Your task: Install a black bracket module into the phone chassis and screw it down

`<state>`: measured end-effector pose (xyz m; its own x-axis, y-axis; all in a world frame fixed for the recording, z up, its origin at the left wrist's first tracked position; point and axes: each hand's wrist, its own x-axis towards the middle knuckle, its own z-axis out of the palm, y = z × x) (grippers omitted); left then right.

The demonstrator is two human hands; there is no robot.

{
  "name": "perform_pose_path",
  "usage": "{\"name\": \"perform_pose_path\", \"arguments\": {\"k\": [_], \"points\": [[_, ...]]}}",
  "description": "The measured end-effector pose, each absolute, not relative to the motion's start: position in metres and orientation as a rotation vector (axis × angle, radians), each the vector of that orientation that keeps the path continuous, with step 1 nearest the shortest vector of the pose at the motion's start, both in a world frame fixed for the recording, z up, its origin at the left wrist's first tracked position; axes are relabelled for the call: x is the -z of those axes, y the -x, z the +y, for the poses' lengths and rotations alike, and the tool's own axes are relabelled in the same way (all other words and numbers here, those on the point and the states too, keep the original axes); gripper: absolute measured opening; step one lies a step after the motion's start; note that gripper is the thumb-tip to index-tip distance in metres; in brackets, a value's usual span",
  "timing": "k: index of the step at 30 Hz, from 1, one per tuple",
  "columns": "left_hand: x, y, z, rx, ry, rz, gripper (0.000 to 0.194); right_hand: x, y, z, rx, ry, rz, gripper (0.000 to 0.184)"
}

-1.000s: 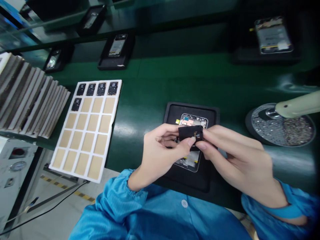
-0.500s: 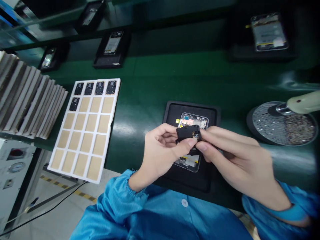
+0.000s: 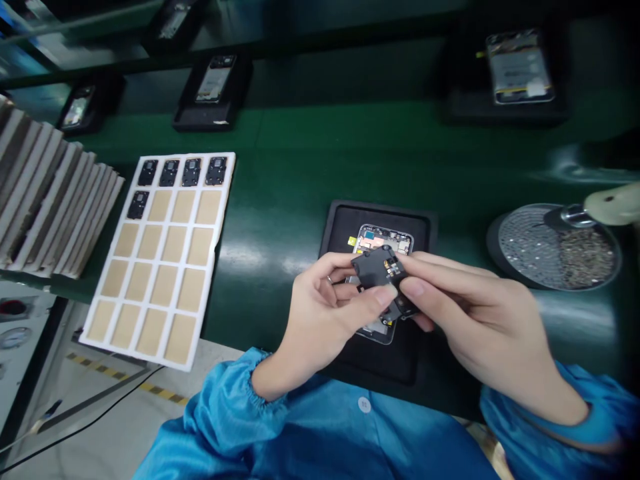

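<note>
Between my two hands is a black phone cover plate [image 3: 373, 268] with small gold contacts near its right edge. My left hand [image 3: 330, 313] pinches it from the left, the thumb lying over its face. From the right, my right hand [image 3: 465, 307] grips its edge between thumb and fingers. Directly beneath them an opened phone [image 3: 383, 235], its circuit board showing and a yellow tab at its upper left, lies in a black tray [image 3: 425, 223]. The hands and the plate hide the phone's middle.
To the left, a white-framed tray [image 3: 216, 220] holds several black parts in its upper cells. Beyond it stands a row of stacked boards [image 3: 55, 193]. A round container of small metallic bits [image 3: 530, 247] sits at the right under a pale-handled tool [image 3: 613, 205]. More phones in black trays [image 3: 205, 120] line the back.
The black plate has tilted so that more of its flat face and gold contacts show. Both hands stay closed on it. The whole view has shifted slightly.
</note>
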<state>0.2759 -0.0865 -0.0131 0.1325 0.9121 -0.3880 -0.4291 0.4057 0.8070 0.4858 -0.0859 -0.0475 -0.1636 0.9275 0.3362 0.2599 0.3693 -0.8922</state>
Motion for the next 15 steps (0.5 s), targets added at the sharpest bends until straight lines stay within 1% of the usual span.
{"name": "perform_pose_path", "arguments": {"k": [4, 11, 15], "points": [[0.013, -0.278, -0.085, -1.090, -0.607, 1.036, 0.052, 0.044, -0.484, -0.086, -0.766, 1.055, -1.719, 0.041], [0.011, -0.280, -0.084, -1.093, -0.680, 1.123, 0.050, 0.034, -0.481, -0.085, -0.732, 0.971, -1.790, 0.067], [0.012, -0.280, -0.085, -1.097, -0.681, 1.158, 0.052, 0.036, -0.482, -0.085, -0.678, 0.957, -1.825, 0.072]]}}
